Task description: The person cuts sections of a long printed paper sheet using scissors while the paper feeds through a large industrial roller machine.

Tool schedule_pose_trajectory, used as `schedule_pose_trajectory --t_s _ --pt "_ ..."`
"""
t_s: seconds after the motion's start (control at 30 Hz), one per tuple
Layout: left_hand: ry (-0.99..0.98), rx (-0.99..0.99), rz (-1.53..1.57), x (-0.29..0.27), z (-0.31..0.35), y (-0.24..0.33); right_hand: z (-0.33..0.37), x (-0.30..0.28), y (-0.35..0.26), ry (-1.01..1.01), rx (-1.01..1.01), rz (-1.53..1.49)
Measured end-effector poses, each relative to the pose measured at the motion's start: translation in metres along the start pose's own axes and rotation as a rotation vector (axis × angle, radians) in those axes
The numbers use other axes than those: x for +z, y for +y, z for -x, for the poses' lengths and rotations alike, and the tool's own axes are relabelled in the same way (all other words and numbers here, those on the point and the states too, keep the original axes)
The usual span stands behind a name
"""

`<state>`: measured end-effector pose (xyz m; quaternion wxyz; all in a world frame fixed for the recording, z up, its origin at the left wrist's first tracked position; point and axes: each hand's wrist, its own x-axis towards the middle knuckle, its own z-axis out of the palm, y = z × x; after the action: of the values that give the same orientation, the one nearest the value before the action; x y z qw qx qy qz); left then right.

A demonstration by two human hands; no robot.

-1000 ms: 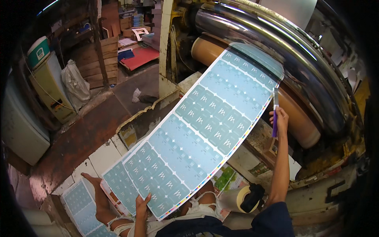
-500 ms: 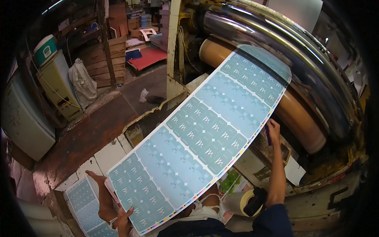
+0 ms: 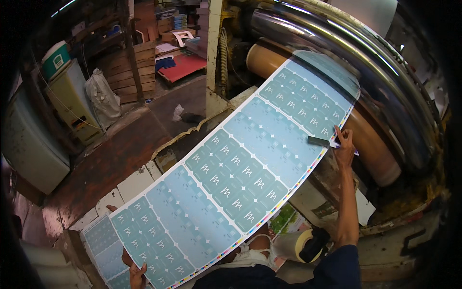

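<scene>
Left hand point(image 3: 137, 275) is pinching the near edge of the long printed sheet point(image 3: 236, 168), which is stretching from near left to the brown roller point(image 3: 378, 151) at far right, while the right hand point(image 3: 344, 148) is gripping a purple-handled blade point(image 3: 318, 140) overlying the sheet's right edge, contact unclear. For clean handling, the left should be holding even tension and the right should be keeping the blade shallow and level, fingertips clear. Sheet is showing alternating teal and pale-blue bands, white script motifs, white margins and a multicoloured strip along its right side.
</scene>
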<state>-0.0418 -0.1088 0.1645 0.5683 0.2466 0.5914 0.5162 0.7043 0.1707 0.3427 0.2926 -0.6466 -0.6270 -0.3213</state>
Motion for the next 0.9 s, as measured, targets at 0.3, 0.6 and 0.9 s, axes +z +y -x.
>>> schedule_pose_trajectory --t_s 0.3,0.6,0.9 --pt "0.170 0.150 0.040 -0.014 0.013 -0.014 -0.086 -0.043 0.001 -0.061 -0.146 -0.406" --pt "0.164 0.159 -0.016 -0.012 -0.011 -0.004 -0.105 -0.094 -0.014 -0.046 -0.137 -0.420" --pt "0.399 0.448 -0.463 -0.090 -0.117 -0.130 0.026 -0.130 -0.174 -0.256 -0.047 -0.456"
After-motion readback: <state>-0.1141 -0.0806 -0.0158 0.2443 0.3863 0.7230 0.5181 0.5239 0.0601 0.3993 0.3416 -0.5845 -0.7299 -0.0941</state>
